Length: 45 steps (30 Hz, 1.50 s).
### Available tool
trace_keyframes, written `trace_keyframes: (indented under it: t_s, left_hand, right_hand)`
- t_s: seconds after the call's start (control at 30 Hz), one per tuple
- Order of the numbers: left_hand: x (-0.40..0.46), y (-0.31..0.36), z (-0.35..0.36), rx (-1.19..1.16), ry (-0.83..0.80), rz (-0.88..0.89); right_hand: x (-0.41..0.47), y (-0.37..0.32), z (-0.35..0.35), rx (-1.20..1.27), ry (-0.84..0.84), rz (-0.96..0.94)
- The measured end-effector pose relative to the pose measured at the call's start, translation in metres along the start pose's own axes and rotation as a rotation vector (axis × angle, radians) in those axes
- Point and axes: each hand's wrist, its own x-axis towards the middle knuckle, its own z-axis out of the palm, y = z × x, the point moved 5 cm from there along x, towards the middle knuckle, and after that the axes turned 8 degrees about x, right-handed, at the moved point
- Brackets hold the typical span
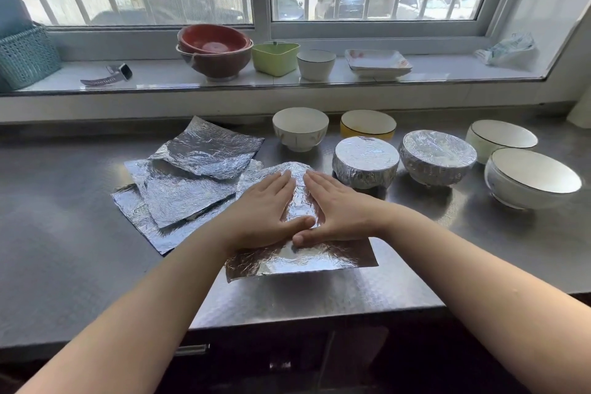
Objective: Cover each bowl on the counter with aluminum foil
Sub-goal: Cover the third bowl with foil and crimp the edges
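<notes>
At centre frame, left hand (267, 209) and right hand (335, 209), fingers straight, press flat on crinkled silver aluminium foil sheet (300, 257) draped over a hidden object on grey steel counter (80, 233).

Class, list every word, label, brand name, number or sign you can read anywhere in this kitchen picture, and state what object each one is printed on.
There is no readable text in this view.
Watch on the sill: its screen is dark and shows nothing legible.
Square plate: reddish marks on the rim, a pattern too blurred to tell whether it holds letters.
Parked cars outside the window: any plates are too small and blurred to read.
Foil sheet under both hands, and the bowls: no print visible.
</notes>
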Motion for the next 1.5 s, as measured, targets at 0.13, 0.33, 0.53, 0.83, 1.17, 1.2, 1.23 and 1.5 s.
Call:
trace_keyframes:
  t_s: [0.13,0.33,0.53,0.83,1.17,1.2,1.23,1.5]
  left_hand:
    - [-0.001,0.0,-0.001,-0.032,0.034,-0.001]
    - [-0.001,0.0,-0.003,-0.033,0.012,-0.013]
    - [0.0,0.002,-0.007,-0.003,0.005,-0.005]
    - [0.001,-0.006,-0.001,-0.129,0.014,0.001]
    - [-0.014,-0.012,0.0,-0.301,-0.081,0.072]
    - [-0.015,-0.011,-0.001,-0.3,-0.083,0.074]
    - [-0.016,-0.011,-0.001,-0.298,-0.085,0.075]
    - [-0.021,-0.009,0.0,-0.275,-0.079,0.093]
  right_hand:
    - [0.001,0.0,-0.001,0.017,0.0,0.014]
    - [0.0,-0.002,-0.003,0.036,0.008,0.007]
    - [0.003,0.001,-0.004,0.031,0.007,0.012]
    - [0.002,0.002,-0.003,0.057,-0.023,0.011]
    - [-0.003,0.0,-0.002,0.05,-0.115,0.028]
    - [-0.004,0.0,-0.002,0.045,-0.121,0.026]
    - [-0.004,0.0,-0.002,0.039,-0.131,0.022]
    - [-0.005,0.004,0.003,-0.036,-0.138,-0.031]
